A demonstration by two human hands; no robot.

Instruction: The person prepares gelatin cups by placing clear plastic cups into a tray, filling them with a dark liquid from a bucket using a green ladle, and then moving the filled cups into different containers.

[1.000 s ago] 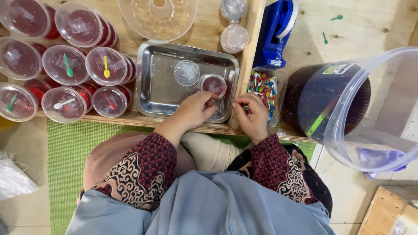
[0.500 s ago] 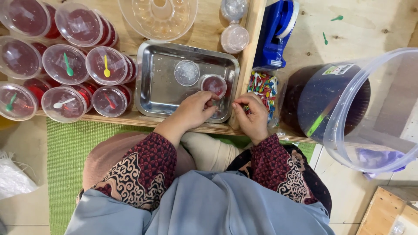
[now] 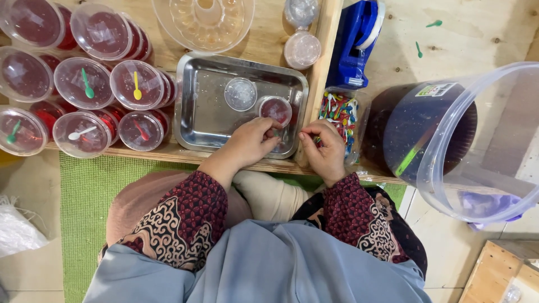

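Nothing has moved: our left hand (image 3: pixel 252 143) touches one of two cups (image 3: pixel 275 110) in the steel tray (image 3: pixel 202 120), right hand (image 3: pixel 324 148) pinched, contents unclear.

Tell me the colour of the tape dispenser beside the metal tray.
Blue: the tape dispenser, seen best in the head view.

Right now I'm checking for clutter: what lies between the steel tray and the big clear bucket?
In the head view, the clear bag of coloured spoons lies between the steel tray and the clear bucket, with the right hand beside it.
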